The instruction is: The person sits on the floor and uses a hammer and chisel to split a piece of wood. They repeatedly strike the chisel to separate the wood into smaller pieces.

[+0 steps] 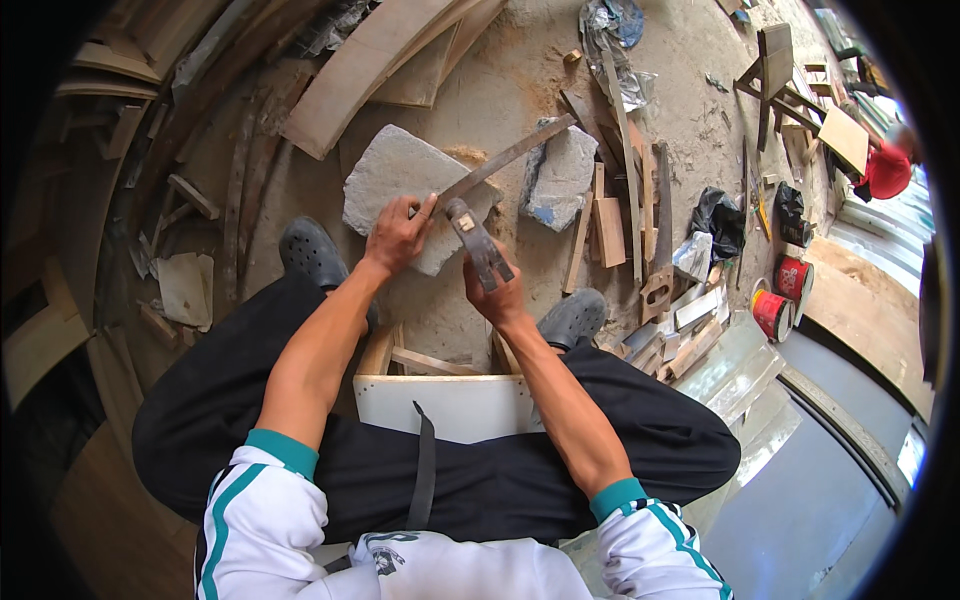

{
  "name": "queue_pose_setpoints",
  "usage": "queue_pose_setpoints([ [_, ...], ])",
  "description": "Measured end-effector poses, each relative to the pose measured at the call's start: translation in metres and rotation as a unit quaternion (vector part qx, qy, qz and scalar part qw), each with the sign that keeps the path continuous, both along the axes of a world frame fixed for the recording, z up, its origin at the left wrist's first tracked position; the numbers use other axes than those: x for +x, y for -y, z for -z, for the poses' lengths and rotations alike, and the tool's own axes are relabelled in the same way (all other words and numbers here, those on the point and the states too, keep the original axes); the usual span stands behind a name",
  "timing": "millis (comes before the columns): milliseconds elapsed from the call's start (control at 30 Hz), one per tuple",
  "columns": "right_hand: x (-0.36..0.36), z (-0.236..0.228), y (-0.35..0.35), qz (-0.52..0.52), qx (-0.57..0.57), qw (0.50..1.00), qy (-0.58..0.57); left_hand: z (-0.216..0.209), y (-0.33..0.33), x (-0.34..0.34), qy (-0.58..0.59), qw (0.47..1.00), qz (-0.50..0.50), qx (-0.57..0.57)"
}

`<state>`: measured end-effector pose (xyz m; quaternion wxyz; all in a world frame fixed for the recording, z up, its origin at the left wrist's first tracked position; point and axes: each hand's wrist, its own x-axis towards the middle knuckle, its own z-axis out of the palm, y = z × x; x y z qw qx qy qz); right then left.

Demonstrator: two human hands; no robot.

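Observation:
My left hand (395, 238) is closed on the near end of a long, narrow, flat strip (512, 156), brownish grey; whether it is wood or metal I cannot tell. The strip slants away to the right over a pale, rough stone block (395, 178) between my feet. Its far end reaches over a second, smaller stone block (566, 172). My right hand (498, 298) grips a hammer (477, 243), its dark head raised near the strip's near end, just right of my left fingers. The hammer's handle is mostly hidden by my hand.
A handsaw (659, 255) lies among wood offcuts (610, 230) on the right. Beyond it are a black plastic bag (718, 220) and red cans (772, 312). Large boards (365, 70) lie at the far left. Another person in red (885, 173) is at the far right.

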<state>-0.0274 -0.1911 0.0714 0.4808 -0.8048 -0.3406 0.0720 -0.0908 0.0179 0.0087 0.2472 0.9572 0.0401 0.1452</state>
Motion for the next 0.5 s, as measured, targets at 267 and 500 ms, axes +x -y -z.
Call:
queue_pose_setpoints([
  [267, 0.001, 0.000, -0.005, 0.014, -0.121, 0.991, -0.058, 0.002, 0.000, -0.004, 0.006, 1.000, 0.003, -0.012],
  [500, 0.000, 0.008, -0.004, 0.027, -0.259, 0.958, -0.120, 0.002, -0.004, 0.000, -0.004, 1.000, 0.006, -0.022],
])
